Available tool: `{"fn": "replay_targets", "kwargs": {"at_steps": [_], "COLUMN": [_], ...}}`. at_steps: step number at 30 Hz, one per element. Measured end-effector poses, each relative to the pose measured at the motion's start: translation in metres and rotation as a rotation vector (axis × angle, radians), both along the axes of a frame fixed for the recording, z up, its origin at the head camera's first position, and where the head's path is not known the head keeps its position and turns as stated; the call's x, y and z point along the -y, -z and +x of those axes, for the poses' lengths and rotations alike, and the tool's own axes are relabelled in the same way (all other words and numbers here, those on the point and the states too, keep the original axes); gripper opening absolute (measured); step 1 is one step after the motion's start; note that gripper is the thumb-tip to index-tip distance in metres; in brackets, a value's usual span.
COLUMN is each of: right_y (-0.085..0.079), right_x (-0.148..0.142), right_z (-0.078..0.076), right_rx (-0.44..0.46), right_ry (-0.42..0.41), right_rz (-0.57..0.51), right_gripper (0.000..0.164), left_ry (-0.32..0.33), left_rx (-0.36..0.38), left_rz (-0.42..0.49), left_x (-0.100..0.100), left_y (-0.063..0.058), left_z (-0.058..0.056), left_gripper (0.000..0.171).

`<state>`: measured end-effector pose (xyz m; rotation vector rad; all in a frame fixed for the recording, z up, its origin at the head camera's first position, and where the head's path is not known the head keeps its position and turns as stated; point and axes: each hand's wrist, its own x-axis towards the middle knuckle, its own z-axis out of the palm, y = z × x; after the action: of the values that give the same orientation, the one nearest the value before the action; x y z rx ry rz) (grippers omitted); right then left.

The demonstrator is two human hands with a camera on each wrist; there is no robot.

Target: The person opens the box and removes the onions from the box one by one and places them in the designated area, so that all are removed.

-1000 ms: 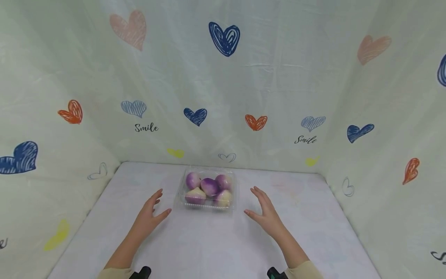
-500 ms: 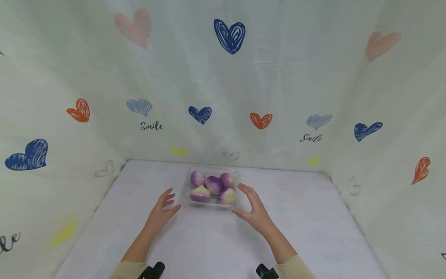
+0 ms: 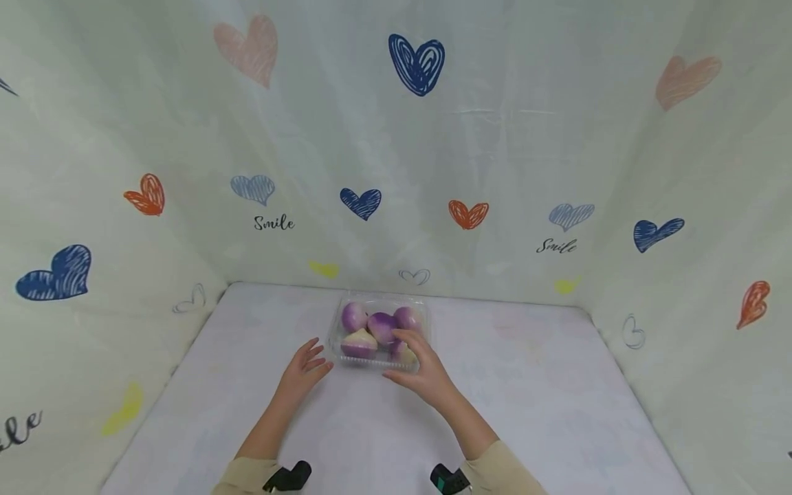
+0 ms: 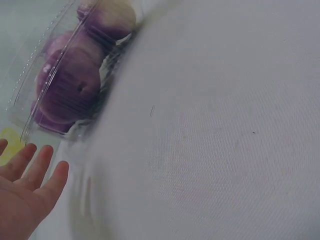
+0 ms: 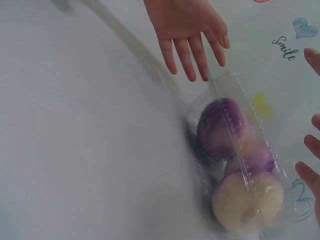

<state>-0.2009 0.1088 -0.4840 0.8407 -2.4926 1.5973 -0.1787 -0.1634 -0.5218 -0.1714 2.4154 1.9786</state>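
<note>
A clear plastic clamshell box (image 3: 377,302) holds several purple-and-white turnips (image 3: 359,344) near the back of the table. Just off its front left corner, my left hand (image 3: 300,377) has its fingers spread and holds nothing. In the left wrist view, this hand (image 4: 30,192) points its fingertips toward the end of the box. My right hand (image 3: 427,371) reaches over the front right of the box, thumb and fingers apart, overlapping one turnip in the head view. Only the fingertips (image 5: 312,145) of this hand show at the right wrist view's edge, apart from the turnips (image 5: 247,202).
The box stands on a white-covered table (image 3: 526,399). A pale curtain (image 3: 507,137) printed with hearts and the word Smile hangs behind and on both sides, close behind the box. Black wrist cameras (image 3: 448,479) are strapped at both sleeves.
My right hand has moved left, from beside the box to over its front right corner. The left hand has come closer to the box's left side. The head view has shifted slightly.
</note>
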Motion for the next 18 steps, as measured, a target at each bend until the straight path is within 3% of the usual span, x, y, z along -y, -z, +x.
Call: {"fn": "replay_targets", "kwargs": {"at_steps": [10,18], "right_y": [0.004,0.010], "right_x": [0.015,0.012], "right_z": [0.003,0.014], "right_rx": [-0.012,0.087], "right_ry": [-0.007,-0.010], "right_rz": [-0.030,-0.055], "right_gripper": [0.069,0.064], "left_ry": [0.016,0.040], "left_rx": [-0.010,-0.038], "left_rz": [-0.011,0.015], "left_x": [-0.008,-0.023], "left_y": [0.002,0.006], "left_z": [0.003,0.016], "left_gripper": [0.071,0.062]}}
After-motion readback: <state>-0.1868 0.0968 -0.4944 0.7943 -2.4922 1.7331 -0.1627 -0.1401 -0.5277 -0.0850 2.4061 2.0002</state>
